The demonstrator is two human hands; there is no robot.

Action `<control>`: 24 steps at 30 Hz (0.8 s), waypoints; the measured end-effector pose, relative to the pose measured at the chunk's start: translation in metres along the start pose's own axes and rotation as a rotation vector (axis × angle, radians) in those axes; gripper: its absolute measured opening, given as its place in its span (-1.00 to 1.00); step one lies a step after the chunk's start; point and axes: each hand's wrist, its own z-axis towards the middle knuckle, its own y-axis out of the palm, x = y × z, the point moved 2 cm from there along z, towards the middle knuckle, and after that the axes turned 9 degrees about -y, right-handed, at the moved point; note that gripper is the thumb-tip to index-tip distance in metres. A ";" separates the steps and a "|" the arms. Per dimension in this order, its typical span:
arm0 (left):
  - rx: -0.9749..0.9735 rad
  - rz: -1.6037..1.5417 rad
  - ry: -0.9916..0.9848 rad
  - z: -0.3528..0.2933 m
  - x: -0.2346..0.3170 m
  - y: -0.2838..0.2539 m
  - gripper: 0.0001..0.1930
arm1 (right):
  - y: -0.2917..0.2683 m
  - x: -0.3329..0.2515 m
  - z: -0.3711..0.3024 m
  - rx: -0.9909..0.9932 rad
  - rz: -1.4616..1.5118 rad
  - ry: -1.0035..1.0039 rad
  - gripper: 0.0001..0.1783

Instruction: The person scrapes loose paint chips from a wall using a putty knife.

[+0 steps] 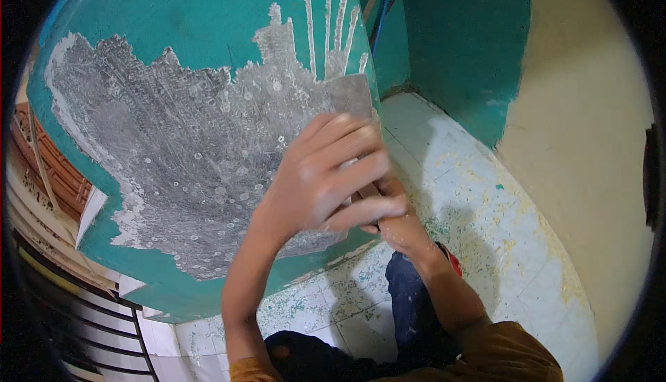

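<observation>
A scraper with a flat grey metal blade (354,95) lies against the green wall (201,14) near its right edge, below several narrow scraped stripes. My left hand (329,170), slightly blurred, is closed over the tool, its fingers bent across my right hand. Lower and to the right, my right hand (395,219) is wrapped round the scraper's handle, partly covered by the left fingers. The handle itself is hidden. Around the blade, a large bare grey patch (201,132) with ragged white edges shows where green paint is off.
Green and yellowish paint flakes (458,222) litter the white tiled floor (416,129). A beige and green wall (576,118) rises on the right. Dark railings (83,312) stand at lower left. My legs (413,299) are close under the wall.
</observation>
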 end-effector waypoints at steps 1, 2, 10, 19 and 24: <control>-0.008 0.034 0.073 0.010 -0.009 0.015 -0.62 | -0.002 0.000 0.000 0.046 0.035 0.066 -0.80; -0.020 0.066 0.140 0.014 -0.020 0.026 -0.57 | -0.004 0.000 0.001 0.038 0.039 0.074 -0.80; -0.551 0.450 0.005 0.022 -0.052 0.037 -0.49 | 0.002 0.003 0.009 -0.106 0.217 0.248 -0.74; -0.425 0.347 0.055 0.017 -0.060 0.037 -0.55 | 0.005 0.012 0.002 -0.161 0.519 0.314 -0.56; -0.398 0.221 0.059 0.019 -0.063 0.031 -0.66 | 0.014 0.005 0.005 -0.140 0.412 0.313 -0.54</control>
